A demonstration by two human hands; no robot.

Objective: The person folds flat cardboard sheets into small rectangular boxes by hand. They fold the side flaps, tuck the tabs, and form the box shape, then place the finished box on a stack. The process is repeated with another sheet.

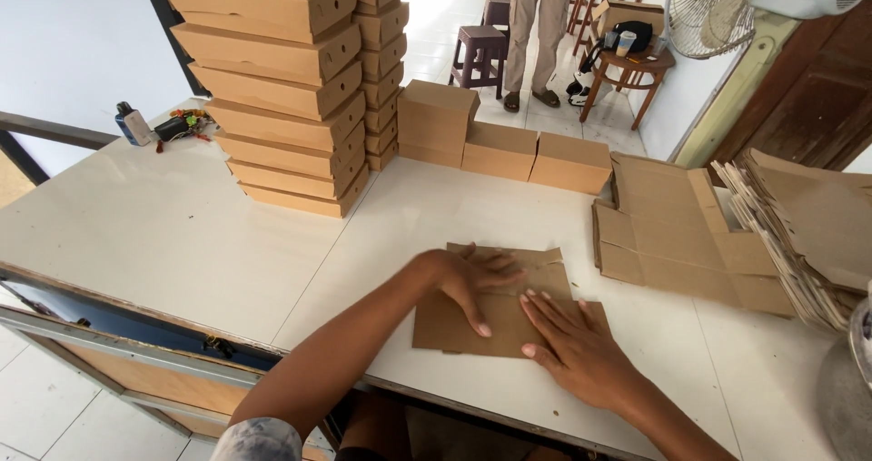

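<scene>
Table: a wide white table [182,234] is filling most of the view, carrying everything below.
Box stacks: two tall stacks of folded brown boxes [291,89] are standing at the far left of the table, the nearer stack leaning a little.
Flat sheets: a pile of unfolded cardboard sheets [799,234] is lying at the right edge, fanned out, with one opened sheet [672,234] spread flat beside it.
Low boxes: three finished boxes [500,143] are sitting in a row at the back, just right of the stacks.
Cardboard blank: the flat cardboard blank [454,320] is lying at the near edge of the table, directly under both hands and partly folded over on itself.
Left hand: the left hand [472,279] is pressing down on the upper middle of the blank, fingers spread wide and flat, gripping nothing.
Right hand: the right hand [577,347] is resting palm down on the blank's lower right part, fingers stretched out toward the left hand and almost touching it.
Small items: a small bottle [133,123] is standing at the far left corner, well apart from the hands.
Background: a person's legs are standing beyond the table near a plastic stool [479,48].
</scene>
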